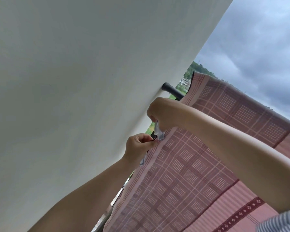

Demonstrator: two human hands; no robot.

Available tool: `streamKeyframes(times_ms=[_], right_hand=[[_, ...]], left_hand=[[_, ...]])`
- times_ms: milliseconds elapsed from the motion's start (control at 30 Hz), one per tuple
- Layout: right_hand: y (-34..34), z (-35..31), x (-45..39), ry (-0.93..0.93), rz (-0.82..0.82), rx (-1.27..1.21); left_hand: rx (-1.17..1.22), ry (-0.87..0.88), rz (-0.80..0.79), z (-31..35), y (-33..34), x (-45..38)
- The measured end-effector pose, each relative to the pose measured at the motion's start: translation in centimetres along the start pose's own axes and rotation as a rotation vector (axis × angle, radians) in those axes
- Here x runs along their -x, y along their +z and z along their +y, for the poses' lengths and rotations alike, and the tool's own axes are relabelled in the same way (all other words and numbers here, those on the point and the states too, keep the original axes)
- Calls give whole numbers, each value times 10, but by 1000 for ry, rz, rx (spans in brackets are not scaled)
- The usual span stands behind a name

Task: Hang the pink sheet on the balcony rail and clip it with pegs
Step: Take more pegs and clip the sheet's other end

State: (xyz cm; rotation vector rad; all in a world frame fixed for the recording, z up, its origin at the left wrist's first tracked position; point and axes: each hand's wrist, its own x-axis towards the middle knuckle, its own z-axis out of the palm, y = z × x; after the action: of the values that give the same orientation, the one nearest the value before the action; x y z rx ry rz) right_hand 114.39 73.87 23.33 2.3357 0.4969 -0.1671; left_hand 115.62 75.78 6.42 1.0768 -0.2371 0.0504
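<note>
Pink sheet [208, 164] hangs draped over a dark round rail [172, 91], its long top edge running along the rail from the white wall [74, 81] toward the lower right of the tilted view. The cloth is thin and woven, with a check of darker maroon lines, squares filled with small pale dots, and a maroon band of diamond shapes lower down. Its near side edge lies just beside the wall, where the rail's rounded end cap meets the plaster.

At that edge, a pale see-through plastic peg [159, 133] sits on the cloth's border, pointing down across the hem. The right hand [164, 113] is closed around the peg's upper end, fingers curled tight over it. The left hand [138, 146], just below, pinches the sheet's edge between thumb and fingertips beside a small dark red spot; what that is I cannot tell. A second pale peg [142, 161] shows at the border below the left hand, partly hidden.

A striped sleeve [281, 221] fills the lower right corner. Beyond the rail are grey clouds [258, 47] and green hills [199, 67].
</note>
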Motion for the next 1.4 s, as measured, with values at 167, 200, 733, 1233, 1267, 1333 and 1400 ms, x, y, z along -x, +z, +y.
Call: streamKeyframes(times_ms=[167, 200, 733, 1233, 1267, 1333, 1400], right_hand=[[8, 5, -3, 24, -10, -13], [12, 6, -3, 35, -6, -27], [136, -81, -7, -418, 82, 164], [176, -103, -80, -61, -380, -17], [176, -103, -82, -48, -398, -48], [177, -104, -87, -48, -412, -101], [178, -105, -87, -83, -412, -101]], left_hand=[[-3, 4, 16, 1, -2, 3], [-13, -1, 17, 1, -4, 4], [267, -450, 519, -41, -102, 44], [242, -550, 374, -76, -129, 84], [251, -536, 362, -77, -132, 87], [224, -535, 355, -78, -139, 92], [173, -554, 349, -81, -145, 96]])
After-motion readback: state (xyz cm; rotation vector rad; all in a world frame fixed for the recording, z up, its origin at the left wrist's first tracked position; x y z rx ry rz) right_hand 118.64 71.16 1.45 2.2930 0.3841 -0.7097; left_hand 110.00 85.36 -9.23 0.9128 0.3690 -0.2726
